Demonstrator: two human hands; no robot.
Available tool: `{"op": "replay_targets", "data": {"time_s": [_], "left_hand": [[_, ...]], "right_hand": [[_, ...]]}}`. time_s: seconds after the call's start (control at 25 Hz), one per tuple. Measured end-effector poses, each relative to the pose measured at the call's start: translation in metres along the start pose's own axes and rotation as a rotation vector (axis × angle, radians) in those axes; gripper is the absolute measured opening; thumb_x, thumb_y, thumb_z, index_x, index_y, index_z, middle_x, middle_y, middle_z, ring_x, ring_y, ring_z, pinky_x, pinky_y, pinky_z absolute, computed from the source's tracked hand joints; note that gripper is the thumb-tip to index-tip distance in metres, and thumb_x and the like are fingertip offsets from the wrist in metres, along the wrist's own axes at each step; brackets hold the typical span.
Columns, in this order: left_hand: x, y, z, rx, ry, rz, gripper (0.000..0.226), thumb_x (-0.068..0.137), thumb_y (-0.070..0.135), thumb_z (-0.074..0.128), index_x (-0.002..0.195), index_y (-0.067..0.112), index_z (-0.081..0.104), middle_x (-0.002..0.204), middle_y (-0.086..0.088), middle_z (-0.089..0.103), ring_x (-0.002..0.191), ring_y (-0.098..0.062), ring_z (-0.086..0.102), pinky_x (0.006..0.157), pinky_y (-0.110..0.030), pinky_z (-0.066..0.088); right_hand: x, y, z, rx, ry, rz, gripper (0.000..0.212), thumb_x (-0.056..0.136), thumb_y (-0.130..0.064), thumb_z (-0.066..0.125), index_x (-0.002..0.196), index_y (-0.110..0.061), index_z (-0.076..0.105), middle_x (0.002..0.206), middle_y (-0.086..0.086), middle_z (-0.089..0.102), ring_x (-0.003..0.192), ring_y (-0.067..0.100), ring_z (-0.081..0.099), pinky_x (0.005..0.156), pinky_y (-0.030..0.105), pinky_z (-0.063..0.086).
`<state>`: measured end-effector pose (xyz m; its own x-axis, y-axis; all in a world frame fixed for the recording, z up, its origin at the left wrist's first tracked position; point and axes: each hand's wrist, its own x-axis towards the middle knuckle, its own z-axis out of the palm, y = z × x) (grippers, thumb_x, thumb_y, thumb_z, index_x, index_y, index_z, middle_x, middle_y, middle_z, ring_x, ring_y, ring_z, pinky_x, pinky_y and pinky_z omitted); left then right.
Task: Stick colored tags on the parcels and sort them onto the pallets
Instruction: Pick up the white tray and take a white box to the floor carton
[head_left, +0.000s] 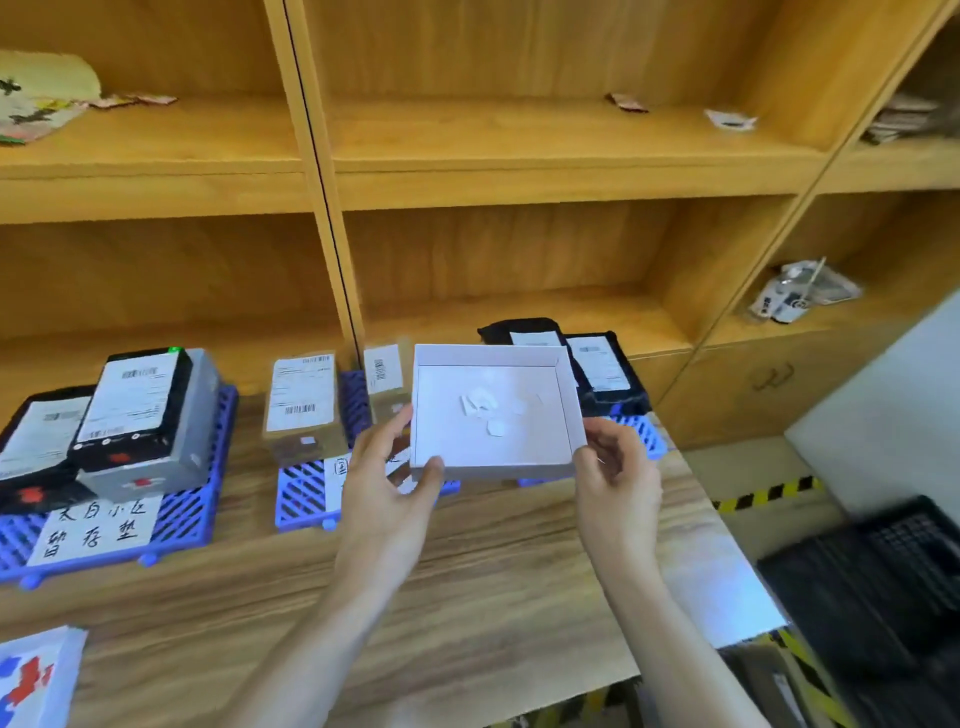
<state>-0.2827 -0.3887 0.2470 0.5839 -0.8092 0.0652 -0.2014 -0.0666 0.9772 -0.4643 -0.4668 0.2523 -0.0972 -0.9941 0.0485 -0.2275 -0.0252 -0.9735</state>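
Observation:
I hold a shallow white box (535, 447) above the wooden table, my left hand (387, 486) gripping its near-left corner and my right hand (615, 475) at its near-right corner. Several white paper scraps (485, 408) lie inside it. Three blue pallets stand along the table's far side: the left pallet (192, 512) carries black and grey parcels (143, 415) with red tags, the middle pallet (301, 491) holds brown parcels (301, 402), and the right pallet (641, 434) holds black parcels (602, 366), partly hidden by the box.
Wooden shelves (519, 171) rise behind the table with a few scraps on them. A white box with red and blue tags (31, 675) sits at the table's near-left corner. A black crate (883, 571) stands on the floor to the right, by yellow-black tape (769, 493).

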Motion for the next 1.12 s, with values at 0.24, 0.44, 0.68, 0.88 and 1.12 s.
{"op": "replay_targets", "data": {"time_s": [0.24,0.44,0.68,0.88,1.12], "left_hand": [[-0.025,0.027,0.101,0.030,-0.160,0.064,0.053,0.089,0.006,0.070,0.137,0.024,0.056,0.133,0.012,0.055,0.110,0.019,0.051,0.085,0.001,0.041],[-0.050,0.047,0.190,0.047,-0.291,0.109,0.055,0.089,0.009,0.071,0.138,0.026,0.055,0.132,0.018,0.051,0.114,0.003,0.052,0.083,0.000,0.043],[-0.096,0.061,0.289,0.031,-0.533,0.127,0.061,0.085,0.012,0.076,0.138,0.033,0.052,0.135,0.022,0.057,0.117,0.020,0.048,0.095,0.000,0.037],[-0.152,0.051,0.363,0.032,-0.688,0.100,0.074,0.084,0.004,0.075,0.141,0.042,0.047,0.139,0.024,0.054,0.133,-0.001,0.046,0.112,-0.038,0.043],[-0.207,0.015,0.430,0.043,-0.857,0.037,0.075,0.087,-0.006,0.065,0.142,0.041,0.044,0.126,0.046,0.049,0.121,0.022,0.045,0.101,-0.009,0.041]], "right_hand": [[0.017,0.013,-0.109,0.006,0.154,-0.017,0.025,0.094,-0.004,0.053,0.109,-0.021,0.064,0.103,-0.011,0.068,0.094,-0.006,0.061,0.075,0.010,0.049],[0.030,0.037,-0.200,-0.001,0.309,-0.002,0.027,0.093,-0.004,0.054,0.108,-0.023,0.066,0.102,-0.015,0.070,0.096,-0.004,0.063,0.076,0.008,0.049],[0.034,0.076,-0.305,-0.038,0.512,0.035,0.024,0.094,-0.007,0.055,0.109,-0.021,0.067,0.104,-0.011,0.071,0.098,-0.001,0.065,0.085,0.019,0.055],[0.020,0.124,-0.388,-0.064,0.661,0.095,0.024,0.093,-0.006,0.056,0.106,-0.022,0.068,0.101,-0.007,0.073,0.097,0.009,0.069,0.086,0.045,0.059],[-0.003,0.185,-0.453,-0.091,0.738,0.180,0.024,0.093,-0.003,0.056,0.106,-0.018,0.069,0.101,-0.007,0.073,0.096,0.008,0.069,0.089,0.040,0.057]]}}
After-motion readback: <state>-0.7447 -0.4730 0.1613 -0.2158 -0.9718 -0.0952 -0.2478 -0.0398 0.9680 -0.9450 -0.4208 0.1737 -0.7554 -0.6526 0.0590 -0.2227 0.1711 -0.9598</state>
